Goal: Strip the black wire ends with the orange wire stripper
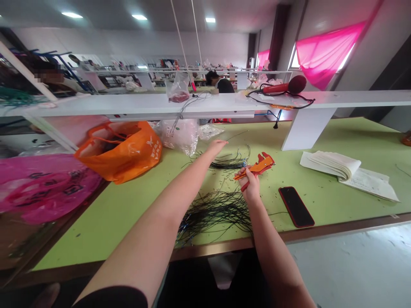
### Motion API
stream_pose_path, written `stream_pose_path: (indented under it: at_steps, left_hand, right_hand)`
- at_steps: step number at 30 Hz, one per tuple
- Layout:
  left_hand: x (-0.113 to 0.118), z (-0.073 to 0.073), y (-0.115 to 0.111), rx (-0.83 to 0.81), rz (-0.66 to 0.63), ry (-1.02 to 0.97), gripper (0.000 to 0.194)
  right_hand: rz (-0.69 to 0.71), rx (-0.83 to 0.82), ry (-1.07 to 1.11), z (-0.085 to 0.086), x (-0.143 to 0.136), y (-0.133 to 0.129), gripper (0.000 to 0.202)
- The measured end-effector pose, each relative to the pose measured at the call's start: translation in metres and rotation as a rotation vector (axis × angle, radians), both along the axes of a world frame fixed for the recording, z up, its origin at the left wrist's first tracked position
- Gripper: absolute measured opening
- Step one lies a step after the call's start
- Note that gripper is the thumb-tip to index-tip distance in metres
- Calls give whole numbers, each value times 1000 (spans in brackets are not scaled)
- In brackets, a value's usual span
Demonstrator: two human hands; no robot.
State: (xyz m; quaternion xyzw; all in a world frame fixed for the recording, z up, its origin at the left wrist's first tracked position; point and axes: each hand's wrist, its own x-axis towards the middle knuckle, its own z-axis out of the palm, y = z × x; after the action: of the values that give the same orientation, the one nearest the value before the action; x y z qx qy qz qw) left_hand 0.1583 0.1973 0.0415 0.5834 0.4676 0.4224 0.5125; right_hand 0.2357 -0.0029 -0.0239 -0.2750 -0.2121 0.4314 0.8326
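"Looking through the head view, what writing are you finding?"

"The orange bag point(128, 164) is showing white characters and a logo, too blurred for reading. The pink bag point(25, 171) is bearing dark markings I am failing to make out, and the curling notebook point(330, 164) is carrying faint handwriting, too small."

"What are the hands doing?"

"The right hand point(251, 183) is gripping the handles of an orange-and-red wire stripper point(263, 164), fingers curling round them. The left hand point(218, 146) is pinching, fingertips nearly together, a thin dark wire point(236, 136) pointing rightward."

"And the other wires?"

"The near bundle point(221, 209) is spreading over the green table point(105, 214) between the forearms; the far bundle point(224, 164) is lying beyond it, scraps scattering around both."

"Is anything standing in the way?"

"The left forearm point(167, 209) is hiding the table behind it. A white shelf point(128, 107) is spanning the back, a clear plastic bag point(180, 134) sitting beneath. A phone point(296, 206) is lying to the right of the right hand."
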Motion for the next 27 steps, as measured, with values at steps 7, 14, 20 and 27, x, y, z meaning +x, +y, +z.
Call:
stream_pose_path:
  at_steps: [7,14,20,27]
  left_hand:
    - [-29,0,-47,-237,169,-559,12]
    - [-85,0,-121,-246,298,-927,26]
    - [-82,-9,-144,-249,330,-1068,21]
    - [-103,-38,-173,146,412,-1001,20]
  right_hand:
    - [-12,-47,47,-3,-3,2,27]
    - [135,-228,-85,-22,-19,7,33]
    - [425,-231,-167,-22,-35,0,39]
    - [822,-65,-239,-18,-42,-15,50]
